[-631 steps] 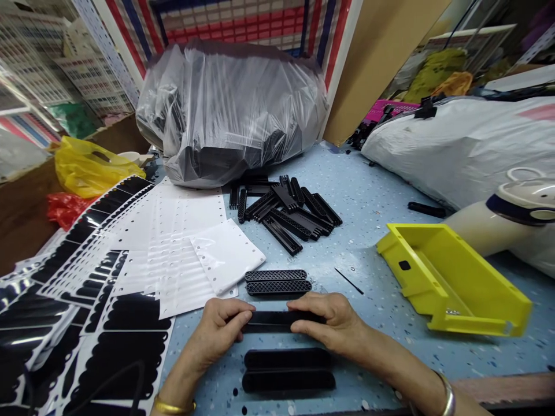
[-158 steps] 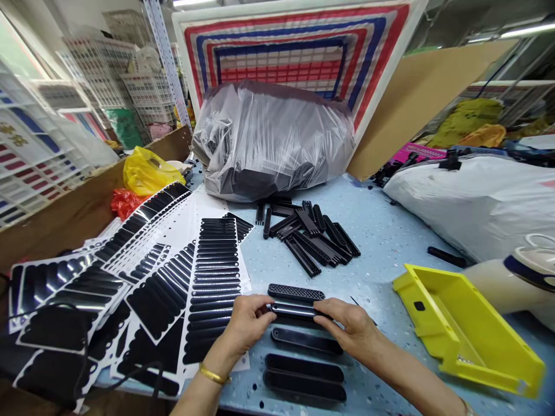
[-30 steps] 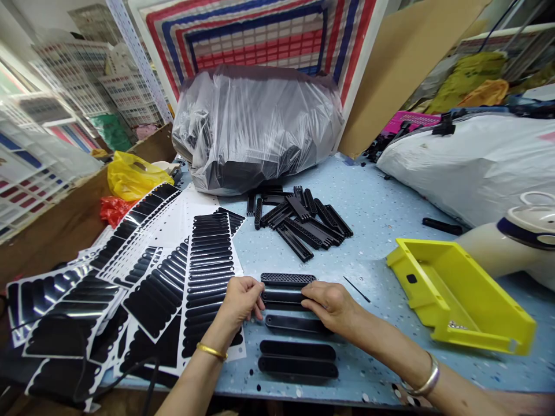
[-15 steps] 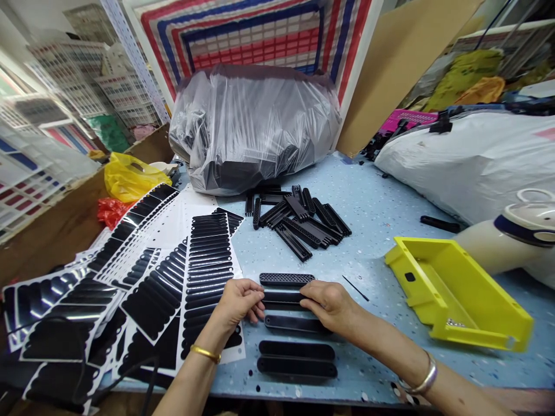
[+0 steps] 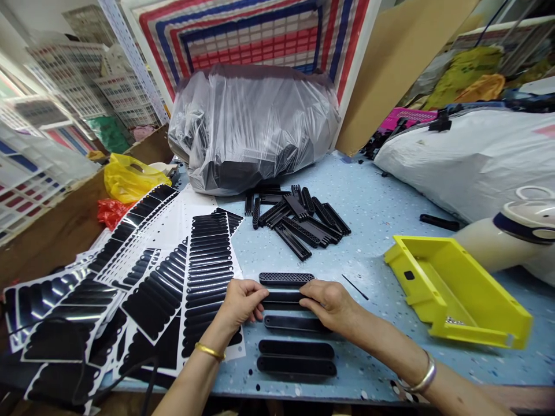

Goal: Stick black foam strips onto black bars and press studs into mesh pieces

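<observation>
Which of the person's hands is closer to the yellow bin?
Right. The right hand is left of the yellow bin, not touching it; the left hand is farther left, at the other end of the black bar.

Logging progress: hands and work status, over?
Left fingers at left end of black bar. Right fingers holding right end. Latticed bar just behind, smooth bar in front.

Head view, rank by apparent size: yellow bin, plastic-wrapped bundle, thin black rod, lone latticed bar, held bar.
Largest to smallest:
Plastic-wrapped bundle
Yellow bin
Lone latticed bar and held bar: unranked; held bar's ends are hidden
Thin black rod
</observation>
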Demonstrator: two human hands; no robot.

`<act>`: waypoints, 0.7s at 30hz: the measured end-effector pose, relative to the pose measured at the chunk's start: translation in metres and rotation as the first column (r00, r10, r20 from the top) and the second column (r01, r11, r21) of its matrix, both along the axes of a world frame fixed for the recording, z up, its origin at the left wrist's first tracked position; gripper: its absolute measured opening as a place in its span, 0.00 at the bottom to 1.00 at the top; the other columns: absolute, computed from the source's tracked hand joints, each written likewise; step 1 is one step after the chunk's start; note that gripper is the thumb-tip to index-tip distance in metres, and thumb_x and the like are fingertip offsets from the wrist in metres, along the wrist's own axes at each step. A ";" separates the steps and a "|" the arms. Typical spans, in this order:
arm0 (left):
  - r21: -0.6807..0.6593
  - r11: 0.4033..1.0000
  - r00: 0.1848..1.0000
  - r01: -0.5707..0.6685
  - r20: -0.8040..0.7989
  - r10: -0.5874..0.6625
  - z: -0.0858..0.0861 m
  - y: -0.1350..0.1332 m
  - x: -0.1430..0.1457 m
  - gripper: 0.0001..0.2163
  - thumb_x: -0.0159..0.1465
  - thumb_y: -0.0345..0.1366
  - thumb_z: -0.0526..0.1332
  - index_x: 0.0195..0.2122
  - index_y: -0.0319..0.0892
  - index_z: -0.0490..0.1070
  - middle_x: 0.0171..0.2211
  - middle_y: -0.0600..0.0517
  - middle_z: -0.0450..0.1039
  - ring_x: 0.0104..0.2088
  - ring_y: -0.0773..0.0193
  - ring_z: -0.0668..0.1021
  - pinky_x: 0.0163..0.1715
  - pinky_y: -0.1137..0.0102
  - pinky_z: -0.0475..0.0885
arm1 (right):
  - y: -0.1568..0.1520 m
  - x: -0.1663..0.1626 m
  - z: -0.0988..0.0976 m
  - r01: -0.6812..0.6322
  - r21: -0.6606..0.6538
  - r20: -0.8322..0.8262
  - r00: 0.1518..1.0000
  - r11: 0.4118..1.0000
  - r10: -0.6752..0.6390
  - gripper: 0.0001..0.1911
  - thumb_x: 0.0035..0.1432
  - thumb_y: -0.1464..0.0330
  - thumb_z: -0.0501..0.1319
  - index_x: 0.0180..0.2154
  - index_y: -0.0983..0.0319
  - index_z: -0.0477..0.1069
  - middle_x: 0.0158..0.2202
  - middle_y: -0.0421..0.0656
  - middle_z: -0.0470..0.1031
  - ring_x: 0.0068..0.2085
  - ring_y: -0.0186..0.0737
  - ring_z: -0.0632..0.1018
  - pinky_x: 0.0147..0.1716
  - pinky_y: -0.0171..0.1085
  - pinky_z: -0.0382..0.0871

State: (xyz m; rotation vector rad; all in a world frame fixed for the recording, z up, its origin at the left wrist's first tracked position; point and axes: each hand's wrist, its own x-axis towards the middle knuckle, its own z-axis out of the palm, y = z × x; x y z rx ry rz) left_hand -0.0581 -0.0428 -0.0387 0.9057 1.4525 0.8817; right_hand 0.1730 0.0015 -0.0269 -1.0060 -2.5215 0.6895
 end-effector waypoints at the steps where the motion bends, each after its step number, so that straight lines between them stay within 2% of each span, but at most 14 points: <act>1: 0.007 1.000 1.000 -0.002 -0.007 0.002 0.000 -0.001 0.000 0.12 0.51 0.42 0.69 0.25 0.37 0.75 0.12 0.56 0.69 0.11 0.70 0.73 0.08 0.81 0.61 | 0.000 0.001 -0.001 -0.001 -0.001 -0.006 1.000 1.000 0.001 0.09 0.60 0.73 0.59 0.31 0.61 0.77 0.31 0.45 0.79 0.32 0.41 0.79 0.34 0.36 0.72; 6: 0.025 1.000 1.000 -0.004 -0.023 0.005 -0.003 -0.004 0.000 0.12 0.51 0.43 0.69 0.24 0.37 0.75 0.12 0.56 0.69 0.11 0.69 0.73 0.08 0.80 0.62 | 0.000 0.004 -0.003 -0.014 -0.014 -0.080 0.997 1.000 0.013 0.08 0.62 0.70 0.59 0.36 0.61 0.79 0.32 0.44 0.81 0.33 0.40 0.80 0.35 0.35 0.74; 10: 0.027 1.000 1.000 -0.001 -0.023 0.001 -0.004 -0.004 -0.001 0.13 0.51 0.44 0.68 0.24 0.37 0.74 0.13 0.56 0.70 0.12 0.69 0.74 0.08 0.79 0.64 | -0.002 0.007 -0.006 -0.007 0.063 -0.135 0.991 0.998 0.016 0.10 0.64 0.67 0.58 0.38 0.60 0.79 0.35 0.45 0.82 0.35 0.40 0.81 0.37 0.36 0.75; 16: 0.023 1.000 1.000 0.021 -0.015 -0.021 -0.003 -0.004 -0.002 0.13 0.51 0.44 0.67 0.25 0.37 0.74 0.13 0.56 0.70 0.12 0.68 0.74 0.09 0.79 0.65 | -0.003 0.008 -0.006 -0.012 0.108 -0.099 0.995 0.994 0.023 0.11 0.64 0.67 0.58 0.37 0.60 0.80 0.33 0.45 0.82 0.34 0.41 0.82 0.35 0.36 0.75; 21: 0.021 0.999 0.999 0.035 -0.016 -0.034 -0.003 -0.003 -0.003 0.13 0.53 0.44 0.67 0.25 0.37 0.74 0.13 0.56 0.70 0.12 0.68 0.74 0.09 0.79 0.65 | -0.004 0.005 0.004 -0.019 0.102 -0.080 0.996 0.995 0.028 0.12 0.65 0.67 0.57 0.36 0.60 0.79 0.32 0.45 0.82 0.32 0.41 0.81 0.33 0.35 0.74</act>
